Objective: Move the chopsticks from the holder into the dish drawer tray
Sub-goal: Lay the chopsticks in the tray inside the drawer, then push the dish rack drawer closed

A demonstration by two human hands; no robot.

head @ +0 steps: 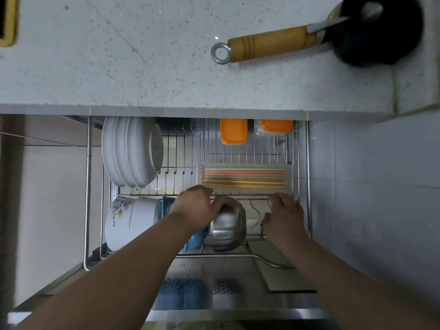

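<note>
Several coloured chopsticks (244, 179) in pink, green and yellow lie flat inside a clear plastic tray (291, 181) on the wire rack of the pulled-out dish drawer (88, 186). My left hand (194, 208) hovers at the tray's near left corner, above a steel bowl, fingers curled, holding nothing that I can see. At the tray's near right corner is my right hand (284, 216), fingers loosely bent and apart, empty. No chopstick holder is in view.
White plates (128, 151) stand upright at the drawer's back left. White bowls (123, 222), a blue bowl and a steel bowl (229, 227) sit in front. Two orange-lidded boxes (233, 131) are at the back. A wooden-handled pan (273, 45) lies on the speckled countertop.
</note>
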